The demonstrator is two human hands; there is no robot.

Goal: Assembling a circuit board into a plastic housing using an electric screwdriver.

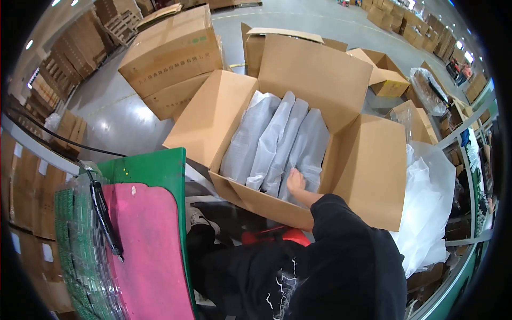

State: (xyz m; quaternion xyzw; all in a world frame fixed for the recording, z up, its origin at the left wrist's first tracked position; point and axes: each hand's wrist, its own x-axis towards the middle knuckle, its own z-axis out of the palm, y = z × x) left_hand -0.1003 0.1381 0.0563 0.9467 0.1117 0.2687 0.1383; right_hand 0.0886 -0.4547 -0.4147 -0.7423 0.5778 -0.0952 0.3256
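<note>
An open cardboard box (352,170) stands in front of me with its flaps folded out. Several long packages in translucent white foam wrap (272,136) stand on edge side by side inside it. My right hand (296,182) reaches over the box's near wall, its fingers closed in a pinch at the wrap of the rightmost package (313,136). What is inside the wrapping cannot be made out. My left hand does not show in the view.
On my left, a green workbench (160,165) carries a pink mat (146,240), a black electric screwdriver (104,216) and stacked clear plastic trays (80,245). White foam sheets (421,208) hang at the right. Large cartons (170,50) stand beyond. A red stool (277,234) is below me.
</note>
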